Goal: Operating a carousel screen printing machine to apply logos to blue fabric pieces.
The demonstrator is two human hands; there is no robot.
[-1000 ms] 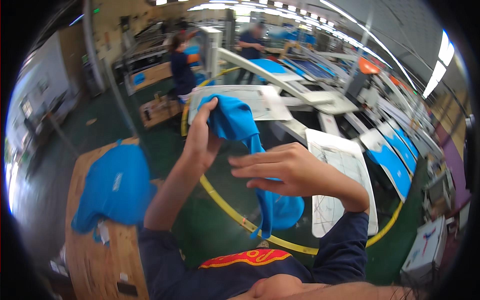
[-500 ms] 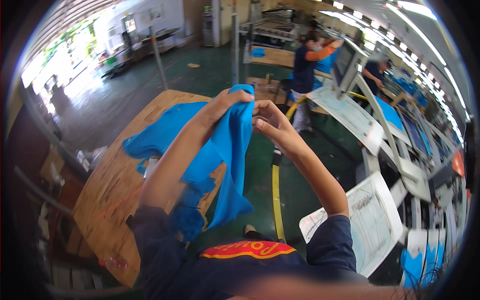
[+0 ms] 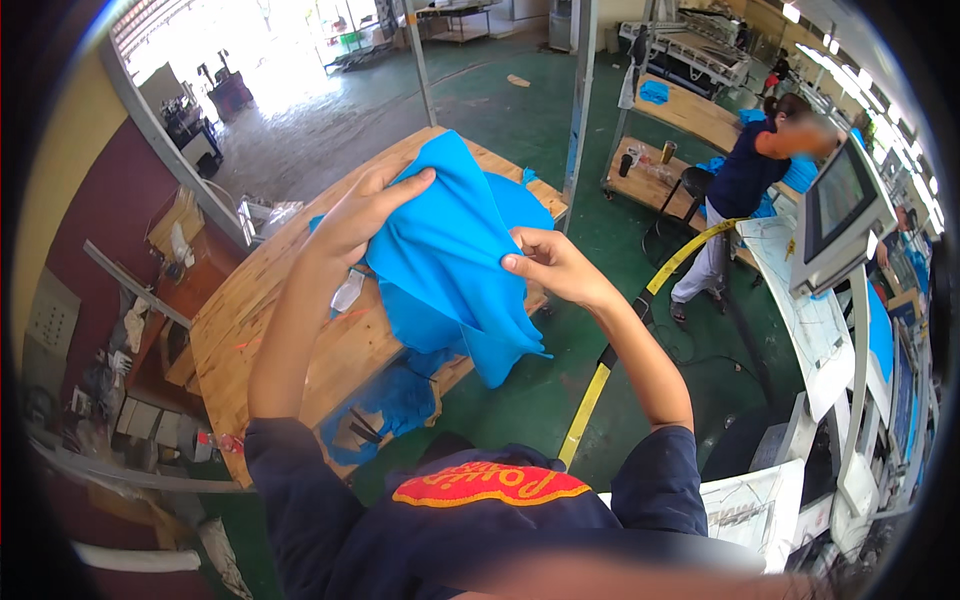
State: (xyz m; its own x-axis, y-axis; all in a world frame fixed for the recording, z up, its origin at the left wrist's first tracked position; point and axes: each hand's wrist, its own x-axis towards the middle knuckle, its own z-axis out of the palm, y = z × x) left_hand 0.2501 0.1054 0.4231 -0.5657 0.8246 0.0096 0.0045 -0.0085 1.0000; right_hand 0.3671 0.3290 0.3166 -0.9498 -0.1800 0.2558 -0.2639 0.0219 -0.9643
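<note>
A blue fabric piece (image 3: 440, 240) hangs spread between my two hands, its lower corner dangling off the table's right edge. My left hand (image 3: 365, 215) grips its upper left side, thumb on top and fingers behind the cloth. Thumb and fingers of my right hand (image 3: 555, 265) pinch its right edge. Behind it, more blue fabric (image 3: 522, 203) lies on the wooden table (image 3: 260, 290); the held piece hides part of it. Beside my left wrist rests a small whitish item (image 3: 348, 291), whose kind I cannot make out.
Blue fabric (image 3: 375, 405) sits below the table's near edge. A yellow-and-black strip (image 3: 585, 415) crosses the floor at right. Beyond it stands a co-worker (image 3: 745, 170) near a monitor (image 3: 840, 205). White machine platens (image 3: 750, 510) are close on my right. A metal post (image 3: 580, 110) rises behind the table.
My view has swung left. The blue fabric, bunched and hanging narrow before, is now opened out wide. My hands have moved apart, and the right now pinches the cloth's edge.
</note>
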